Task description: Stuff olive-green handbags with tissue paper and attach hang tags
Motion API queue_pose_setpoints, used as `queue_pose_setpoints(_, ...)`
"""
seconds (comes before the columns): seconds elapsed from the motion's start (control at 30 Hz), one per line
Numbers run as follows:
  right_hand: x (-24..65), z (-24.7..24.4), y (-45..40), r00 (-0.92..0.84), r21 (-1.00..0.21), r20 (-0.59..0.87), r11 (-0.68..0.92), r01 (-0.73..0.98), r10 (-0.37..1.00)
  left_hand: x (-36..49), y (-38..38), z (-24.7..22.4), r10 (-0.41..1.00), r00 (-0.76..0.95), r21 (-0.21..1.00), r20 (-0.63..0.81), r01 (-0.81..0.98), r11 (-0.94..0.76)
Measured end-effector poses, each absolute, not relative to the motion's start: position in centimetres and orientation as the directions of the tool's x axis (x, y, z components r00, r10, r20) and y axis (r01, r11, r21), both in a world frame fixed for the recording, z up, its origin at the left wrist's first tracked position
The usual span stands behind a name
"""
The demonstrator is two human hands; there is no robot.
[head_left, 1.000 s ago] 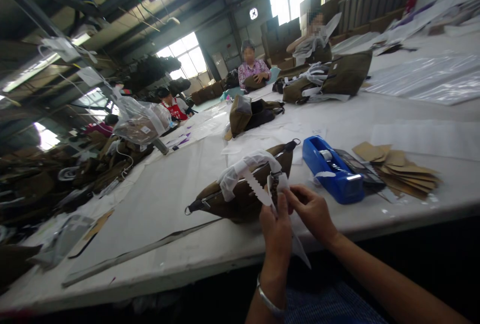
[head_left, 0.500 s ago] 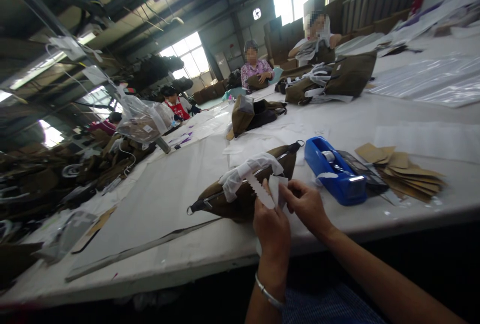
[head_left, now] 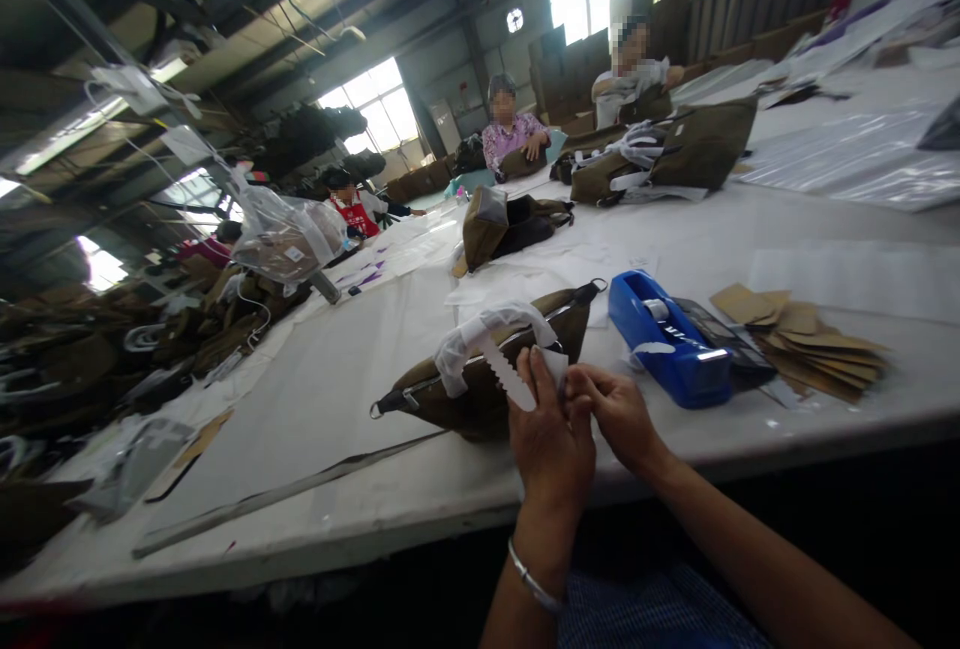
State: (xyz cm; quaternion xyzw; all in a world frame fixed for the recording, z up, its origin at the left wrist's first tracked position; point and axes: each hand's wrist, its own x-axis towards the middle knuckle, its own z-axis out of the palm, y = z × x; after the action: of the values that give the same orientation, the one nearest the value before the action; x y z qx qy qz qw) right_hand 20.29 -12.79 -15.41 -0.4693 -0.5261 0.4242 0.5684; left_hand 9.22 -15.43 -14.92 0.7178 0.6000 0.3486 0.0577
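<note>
A dark olive bag (head_left: pixel 480 404) with zips and metal end rings lies near the table's front edge. White wrapping (head_left: pixel 454 359) covers its arched handle. A white strip with a scalloped edge (head_left: pixel 504 377) hangs from that wrapping toward my left hand (head_left: pixel 553 439). My left hand is closed around a piece of thin white sheet (head_left: pixel 555 365) at the bag's front right side, its fingers pointing up. My right hand (head_left: pixel 611 414) is closed beside it, thumb and forefinger pinched at the sheet's right edge. The fingers partly hide the sheet.
Right of my hands stand a blue tape dispenser (head_left: pixel 667 339) and fanned brown card pieces (head_left: pixel 810 344). A grey strap (head_left: pixel 300 484) lies along the front left. Other olive bags (head_left: pixel 697 149) sit farther back, with several co-workers beyond. A metal post (head_left: pixel 326 287) rises at left.
My left hand has shifted slightly right and its fingers now lie over the white sheet. My right fingertips have closed in at the sheet's edge. The bag has barely moved.
</note>
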Motion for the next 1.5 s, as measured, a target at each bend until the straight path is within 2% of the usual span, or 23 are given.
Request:
queue_pose_setpoints(0.1, 20.5, -15.0, -12.8, 0.062, -0.984, 0.179, 0.177, 0.034, 0.982, 8.6, -15.6, -14.7, 0.903, 0.076, 0.609, 0.424, 0.714, -0.346)
queue_pose_setpoints(0.2, 21.0, -14.2, -12.6, 0.02, -0.988, 0.148, 0.147, 0.047, 0.989, 7.6, -15.9, -14.2, 0.933, -0.027, 0.856, 0.36, 0.406, -0.318)
queue_pose_setpoints(0.27, 21.4, -13.6, -12.6, -0.03, -0.992, 0.125, 0.126, 0.015, 0.992, 6.8, -16.1, -13.7, 0.98, -0.081, 0.975, 0.184, 0.141, -0.171)
queue_pose_setpoints(0.33, 21.7, -13.3, -12.5, -0.065, -0.994, 0.11, 0.11, -0.011, 0.992, 6.2, -16.1, -13.1, 1.0, -0.003, 1.0, -0.012, -0.013, 0.012)
queue_pose_setpoints(0.43, 21.8, -13.2, -12.5, -0.097, -0.993, 0.115, 0.114, -0.015, 0.989, 6.0, -15.7, -12.5, 0.986, 0.118, 0.99, -0.114, -0.064, 0.122)
queue_pose_setpoints(0.57, 21.6, -13.2, -12.6, -0.113, -0.99, 0.132, 0.137, 0.036, 0.985, 6.8, -15.0, -12.9, 0.996, 0.038, 0.995, -0.085, -0.048, 0.087)
queue_pose_setpoints(0.67, 23.1, -12.7, -12.6, -0.127, -0.962, 0.186, 0.206, 0.178, 0.974, 6.9, -14.7, -13.9, 0.997, 0.006, 0.996, -0.081, -0.028, 0.082)
queue_pose_setpoints(0.7, 24.2, -12.5, -12.6, -0.091, -0.938, 0.224, 0.24, 0.252, 0.97, 6.8, -14.6, -14.2, 0.996, 0.003, 0.996, -0.087, -0.03, 0.087)
queue_pose_setpoints(0.77, 27.3, -12.4, -12.4, 0.091, -0.86, 0.325, 0.254, 0.442, 0.941, 6.6, -14.4, -14.8, 0.994, -0.021, 0.994, -0.105, -0.044, 0.104)
queue_pose_setpoints(0.83, 30.9, -12.7, -12.0, 0.313, -0.761, 0.426, 0.149, 0.631, 0.849, 6.4, -14.2, -15.1, 0.991, -0.048, 0.991, -0.123, -0.061, 0.12)
queue_pose_setpoints(0.9, 34.2, -13.4, -11.3, 0.369, -0.696, 0.426, 0.039, 0.717, 0.826, 6.4, -14.1, -15.2, 0.99, -0.055, 0.989, -0.133, -0.072, 0.129)
queue_pose_setpoints(1.03, 37.3, -15.1, -10.2, 0.386, -0.816, 0.138, -0.116, 0.566, 0.912, 6.5, -13.9, -15.0, 0.992, -0.038, 0.99, -0.122, -0.076, 0.119)
queue_pose_setpoints(1.1, 37.3, -15.7, -10.1, 0.38, -0.867, 0.061, -0.139, 0.478, 0.923, 6.5, -13.8, -14.9, 0.992, -0.032, 0.99, -0.124, -0.077, 0.121)
queue_pose_setpoints(1.23, 36.3, -15.8, -10.5, 0.422, -0.944, 0.054, -0.092, 0.317, 0.905, 6.3, -13.9, -14.9, 0.993, -0.019, 0.99, -0.118, -0.082, 0.116)
queue_pose_setpoints(1.33, 35.5, -14.9, -11.8, 0.521, -0.989, 0.104, 0.031, 0.146, 0.847, 6.3, -13.8, -14.9, 0.995, 0.005, 0.992, -0.104, -0.065, 0.104)
queue_pose_setpoints(1.43, 34.8, -14.0, -13.6, 0.571, -0.99, 0.143, 0.108, 0.095, 0.808, 6.1, -13.7, -15.2, 0.996, 0.006, 0.995, -0.089, -0.046, 0.089)
queue_pose_setpoints(1.5, 34.6, -14.2, -14.9, 0.556, -0.995, 0.104, 0.086, 0.058, 0.824, 6.0, -13.6, -15.4, 0.997, -0.004, 0.996, -0.081, -0.034, 0.081)
